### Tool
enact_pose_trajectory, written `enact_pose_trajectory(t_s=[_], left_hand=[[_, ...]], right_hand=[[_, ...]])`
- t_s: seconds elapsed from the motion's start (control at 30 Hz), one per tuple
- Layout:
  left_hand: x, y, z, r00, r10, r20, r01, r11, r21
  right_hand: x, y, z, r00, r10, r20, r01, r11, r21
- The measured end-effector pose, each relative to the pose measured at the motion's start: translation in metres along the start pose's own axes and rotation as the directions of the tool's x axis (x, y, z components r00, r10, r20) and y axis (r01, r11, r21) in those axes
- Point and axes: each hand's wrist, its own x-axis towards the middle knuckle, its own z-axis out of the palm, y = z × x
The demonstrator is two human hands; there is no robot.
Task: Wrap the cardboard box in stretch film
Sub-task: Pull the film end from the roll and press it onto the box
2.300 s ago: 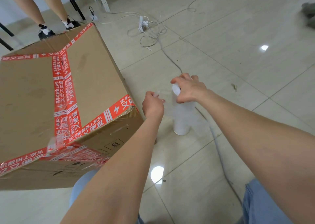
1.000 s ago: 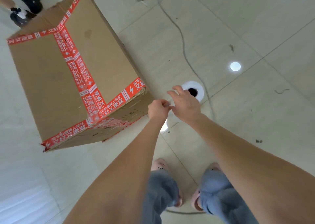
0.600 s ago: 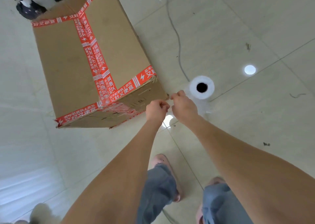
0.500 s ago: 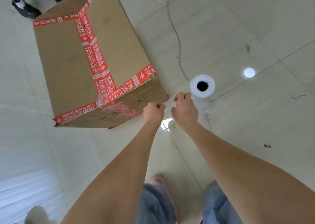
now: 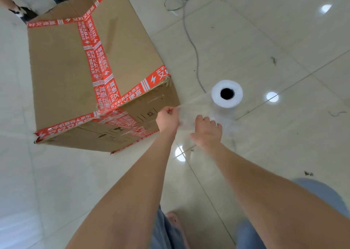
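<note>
Left hand (image 5: 167,119) is fisted on the stretch film (image 5: 186,114), w/ right hand (image 5: 207,130) in a curled, knuckles-up grip on the same sheet just beside it, both forearms reaching fwd & down. Film runs to its roll (image 5: 226,93), upright on the floor (image 5: 284,40) near the cardboard box (image 5: 66,68). Sheet's too clear to trace its edges; right fingertips hidden.

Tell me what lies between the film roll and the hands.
Head view: a sheet of clear stretch film spans from the roll to the left hand and right hand, both gripping it.
</note>
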Motion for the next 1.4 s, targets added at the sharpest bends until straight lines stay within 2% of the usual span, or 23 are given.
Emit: enact_pose_trajectory(t_s=[0.07,0.13,0.23,0.33,0.4,0.43,0.5,0.53,0.57,0.6,0.67,0.7,0.77,0.83,0.9,0.97,1.03,1.1,1.23,1.4], left_hand=[[0.013,-0.008,0.005,1.0,0.007,0.008,-0.007,1.0,-0.017],[0.027,-0.016,0.012,0.999,0.042,0.031,-0.043,0.998,0.039],[0.043,-0.026,0.022,0.991,0.112,0.079,-0.12,0.988,0.096],[0.05,-0.034,0.027,0.971,0.21,0.112,-0.227,0.958,0.176],[0.053,-0.038,0.025,0.959,0.27,0.085,-0.282,0.931,0.233],[0.054,-0.039,0.023,0.952,0.295,0.076,-0.305,0.914,0.269],[0.053,-0.042,0.018,0.94,0.333,0.07,-0.337,0.882,0.33],[0.052,-0.043,0.015,0.934,0.35,0.071,-0.351,0.865,0.358],[0.05,-0.044,0.012,0.928,0.366,0.075,-0.365,0.847,0.387],[0.048,-0.043,0.009,0.919,0.386,0.079,-0.382,0.826,0.414],[0.044,-0.04,0.002,0.904,0.418,0.084,-0.407,0.787,0.463],[0.043,-0.039,-0.002,0.899,0.429,0.09,-0.416,0.769,0.485],[0.04,-0.038,-0.008,0.886,0.451,0.113,-0.44,0.735,0.516],[0.038,-0.038,-0.014,0.871,0.472,0.137,-0.466,0.705,0.534],[0.035,-0.038,-0.021,0.857,0.492,0.154,-0.491,0.69,0.532],[0.034,-0.039,-0.028,0.851,0.491,0.186,-0.51,0.691,0.512],[0.032,-0.038,-0.035,0.854,0.481,0.196,-0.513,0.722,0.465],[0.032,-0.038,-0.043,0.862,0.474,0.182,-0.504,0.759,0.411],[0.037,-0.043,-0.063,0.885,0.423,0.196,-0.466,0.785,0.408],[0.04,-0.049,-0.081,0.917,0.392,0.071,-0.394,0.87,0.296]], right_hand=[[0.004,0.005,0.019,0.999,0.031,0.01,-0.032,0.996,0.08],[0.007,0.008,0.038,0.999,0.049,0.003,-0.049,0.985,0.166],[0.011,0.008,0.064,0.993,0.116,0.008,-0.115,0.971,0.207],[0.008,0.008,0.089,0.973,0.203,0.113,-0.224,0.946,0.233],[0.005,0.01,0.103,0.96,0.168,0.225,-0.23,0.93,0.288],[0.004,0.01,0.107,0.948,0.136,0.289,-0.242,0.896,0.372],[0.002,0.01,0.104,0.918,0.118,0.378,-0.342,0.721,0.603],[0.001,0.012,0.1,0.914,0.132,0.384,-0.37,0.662,0.652],[0.001,0.015,0.095,0.922,0.147,0.358,-0.358,0.678,0.642],[0.001,0.017,0.089,0.941,0.137,0.311,-0.298,0.772,0.562],[-0.002,0.016,0.073,0.981,0.042,0.188,-0.09,0.962,0.258],[-0.003,0.014,0.064,0.996,-0.022,0.088,0.012,0.993,0.115],[-0.004,0.006,0.047,0.977,-0.141,-0.158,0.147,0.989,0.024],[-0.003,-0.008,0.028,0.905,-0.226,-0.361,0.262,0.964,0.052],[0.001,-0.022,0.01,0.838,-0.324,-0.439,0.393,0.917,0.072],[0.007,-0.035,-0.005,0.818,-0.422,-0.39,0.48,0.875,0.06],[0.014,-0.046,-0.016,0.859,-0.452,-0.239,0.475,0.879,0.046],[0.021,-0.054,-0.021,0.885,-0.431,-0.175,0.441,0.898,0.019],[0.029,-0.06,-0.031,0.895,-0.331,-0.3,0.364,0.93,0.059],[0.039,-0.061,-0.044,0.91,-0.186,-0.37,0.277,0.937,0.213]])
